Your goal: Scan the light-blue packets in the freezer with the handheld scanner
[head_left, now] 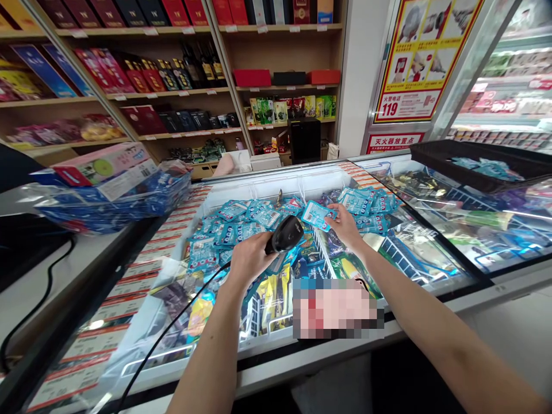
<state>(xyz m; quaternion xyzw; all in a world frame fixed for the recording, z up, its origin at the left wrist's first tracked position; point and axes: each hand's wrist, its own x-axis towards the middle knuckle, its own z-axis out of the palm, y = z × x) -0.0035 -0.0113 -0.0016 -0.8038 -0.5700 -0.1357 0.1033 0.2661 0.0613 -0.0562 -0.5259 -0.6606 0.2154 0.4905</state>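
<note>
A black corded barcode scanner (pixel 286 234) is gripped in my left hand (pixel 250 256), its head toward the packet on the right. Between the fingers of my right hand (pixel 345 225) is a small blue packet (pixel 316 215) with a white label facing up. Beneath and around both hands, many similar blue packets (pixel 233 233) lie in a spread pile on the freezer's glass top (pixel 172 287). Another group of blue packets (pixel 366 207) lies just right of my right hand. The scanner's cord (pixel 172 322) runs down to the lower left.
Stacked boxes in blue plastic wrap (pixel 116 190) stand at the left. A black tray (pixel 483 167) with several blue packets sits at the right on the freezer. A blurred-out patch (pixel 338 310) covers something at the freezer's front edge. Stocked shelves (pixel 172 92) line the back.
</note>
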